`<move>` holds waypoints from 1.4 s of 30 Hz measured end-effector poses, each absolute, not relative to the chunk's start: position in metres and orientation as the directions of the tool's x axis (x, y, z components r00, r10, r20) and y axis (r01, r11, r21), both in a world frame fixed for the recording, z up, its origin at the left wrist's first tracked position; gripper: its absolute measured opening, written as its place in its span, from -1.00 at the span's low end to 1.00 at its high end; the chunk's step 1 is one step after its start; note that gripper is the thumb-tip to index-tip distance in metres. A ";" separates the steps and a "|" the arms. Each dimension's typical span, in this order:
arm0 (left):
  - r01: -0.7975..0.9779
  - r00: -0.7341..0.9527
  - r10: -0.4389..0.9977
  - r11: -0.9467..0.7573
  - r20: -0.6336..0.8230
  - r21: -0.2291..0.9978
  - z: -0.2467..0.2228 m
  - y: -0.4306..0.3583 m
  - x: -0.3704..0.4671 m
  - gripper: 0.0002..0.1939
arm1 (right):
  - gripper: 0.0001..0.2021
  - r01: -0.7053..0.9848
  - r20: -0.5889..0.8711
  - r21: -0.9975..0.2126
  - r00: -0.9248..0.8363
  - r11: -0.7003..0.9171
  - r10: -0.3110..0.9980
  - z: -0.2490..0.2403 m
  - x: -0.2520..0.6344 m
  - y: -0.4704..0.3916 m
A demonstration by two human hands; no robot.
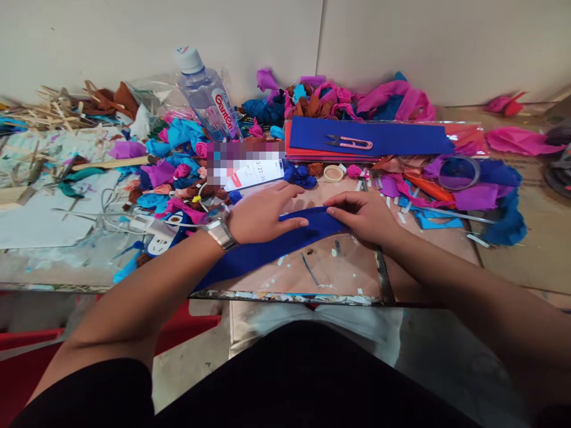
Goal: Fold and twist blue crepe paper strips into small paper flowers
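A long dark-blue strip of what looks like crepe paper [276, 246] lies along the front of the table, its near-left end reaching the edge. My right hand [363, 217] pinches the strip's right end between thumb and fingers. Over the strip's far side, my left hand [267, 214] has its thumb and fingers stretched apart, its wrist wearing a metal watch [222, 232]. Whether the left palm touches the strip is hidden. Just beyond the hands are a lit phone [256, 173] and a pale ring, perhaps a tape roll [333, 173].
Thread snips [349, 142] rest on a folded blue sheet [401, 135] atop packaged coloured paper. A water bottle [209, 98] stands behind crumpled coloured pieces [178, 137]. At left are a white power strip [165, 232] and wooden sticks [57, 110]; a clear tape roll [458, 173] lies right.
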State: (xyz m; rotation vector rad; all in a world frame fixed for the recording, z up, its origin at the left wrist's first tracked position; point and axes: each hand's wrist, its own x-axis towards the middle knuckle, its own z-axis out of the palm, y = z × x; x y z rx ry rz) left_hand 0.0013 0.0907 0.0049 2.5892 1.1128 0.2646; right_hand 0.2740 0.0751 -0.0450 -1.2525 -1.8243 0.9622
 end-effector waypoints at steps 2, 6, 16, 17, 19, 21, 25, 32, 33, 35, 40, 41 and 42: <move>0.600 0.702 0.701 -0.679 0.128 0.423 -0.005 0.084 0.012 -0.42 | -0.80 0.401 0.157 -0.874 -0.300 0.274 0.941 -0.044 0.268 0.067; 0.562 0.698 0.703 -0.655 0.136 0.505 -0.023 0.076 0.025 -0.66 | -0.79 0.432 0.208 -0.836 -0.322 0.339 0.924 -0.040 0.262 0.059; 0.545 0.711 0.702 -0.594 0.051 0.591 -0.014 0.091 0.034 -0.60 | -0.79 0.454 0.184 -0.841 -0.271 0.294 0.945 -0.041 0.271 0.070; 0.547 0.710 0.703 -0.590 0.046 0.594 -0.012 0.094 0.034 -0.61 | -0.79 0.446 0.183 -0.848 -0.259 0.285 0.948 -0.041 0.272 0.071; 0.563 0.704 0.710 -0.573 0.018 0.596 -0.008 0.099 0.034 -0.62 | -0.80 0.434 0.180 -0.860 -0.233 0.268 0.956 -0.042 0.275 0.075; 0.581 0.704 0.709 -0.541 -0.044 0.608 -0.004 0.102 0.030 -0.65 | -0.80 0.428 0.181 -0.868 -0.200 0.252 0.963 -0.044 0.280 0.081; 0.604 0.714 0.678 -0.472 -0.173 0.642 0.010 0.104 0.012 -0.64 | -0.74 0.346 0.152 -0.923 -0.079 0.171 0.985 -0.047 0.292 0.094; 0.781 0.612 0.736 -0.508 -0.288 0.363 0.058 0.116 -0.048 -0.60 | -0.69 0.182 0.066 -0.982 0.039 0.058 0.997 -0.046 0.297 0.104; 0.799 0.596 0.748 -0.516 -0.292 0.310 0.065 0.121 -0.057 -0.60 | -0.70 0.189 0.074 -0.980 0.033 0.067 0.997 -0.047 0.295 0.103; 0.826 0.564 0.764 -0.529 -0.313 0.195 0.075 0.131 -0.072 -0.56 | -0.72 0.214 0.088 -0.973 0.000 0.086 0.996 -0.048 0.289 0.100; 0.838 0.497 0.827 -0.536 -0.263 -0.104 0.076 0.145 -0.085 -0.56 | -0.78 0.233 0.081 -0.967 -0.110 0.105 0.991 -0.049 0.271 0.087; 0.847 0.470 0.852 -0.509 -0.228 -0.154 0.074 0.143 -0.081 -0.61 | -0.79 0.235 0.092 -0.965 -0.113 0.116 0.989 -0.048 0.268 0.086; 0.843 0.473 0.852 -0.511 -0.224 -0.165 0.071 0.139 -0.076 -0.63 | -0.80 0.243 0.107 -0.961 -0.110 0.131 0.988 -0.047 0.267 0.085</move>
